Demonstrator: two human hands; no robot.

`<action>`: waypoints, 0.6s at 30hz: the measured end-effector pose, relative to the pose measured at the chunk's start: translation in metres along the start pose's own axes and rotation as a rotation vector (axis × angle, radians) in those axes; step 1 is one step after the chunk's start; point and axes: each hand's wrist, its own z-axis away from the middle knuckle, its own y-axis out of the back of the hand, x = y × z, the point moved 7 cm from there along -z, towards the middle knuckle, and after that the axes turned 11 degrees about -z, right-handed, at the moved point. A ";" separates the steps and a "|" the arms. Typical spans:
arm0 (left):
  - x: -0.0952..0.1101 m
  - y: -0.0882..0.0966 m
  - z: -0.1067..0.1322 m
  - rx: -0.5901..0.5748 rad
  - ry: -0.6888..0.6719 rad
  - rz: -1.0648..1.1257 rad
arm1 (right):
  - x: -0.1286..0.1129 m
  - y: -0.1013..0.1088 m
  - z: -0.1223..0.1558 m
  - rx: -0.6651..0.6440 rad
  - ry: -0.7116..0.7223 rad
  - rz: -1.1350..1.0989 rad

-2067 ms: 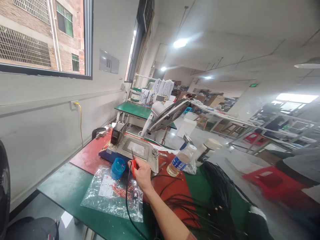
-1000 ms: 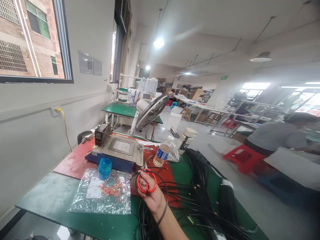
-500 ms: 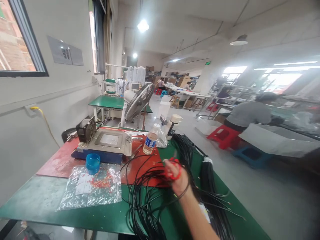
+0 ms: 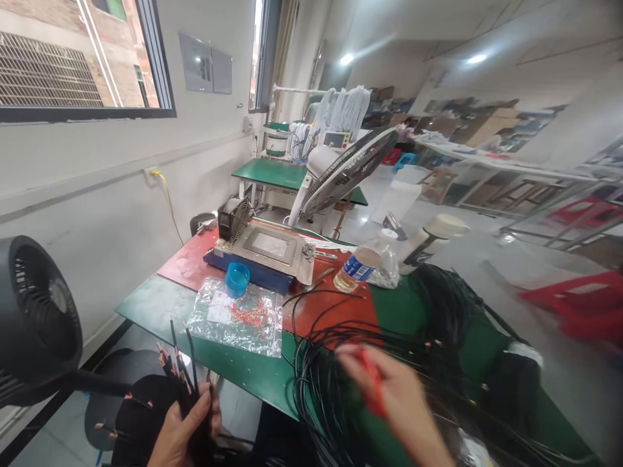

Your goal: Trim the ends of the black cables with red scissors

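L hand [image 4: 187, 425] appeared, grip round thin black wires [image 4: 176, 366]; R hand [image 4: 394, 399] pinches red scissors [image 4: 372, 388].

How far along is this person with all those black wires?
Done, it seems: a bundle of black wires with coloured tips is gathered in the left hand. In hand: the blurred right hand holds red scissors over loose cable coils. Left: a big heap of black cables lies beyond.
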 end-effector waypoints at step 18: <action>0.002 -0.028 -0.010 -0.180 -0.042 -0.119 | 0.000 -0.219 0.047 -0.572 -0.715 -1.092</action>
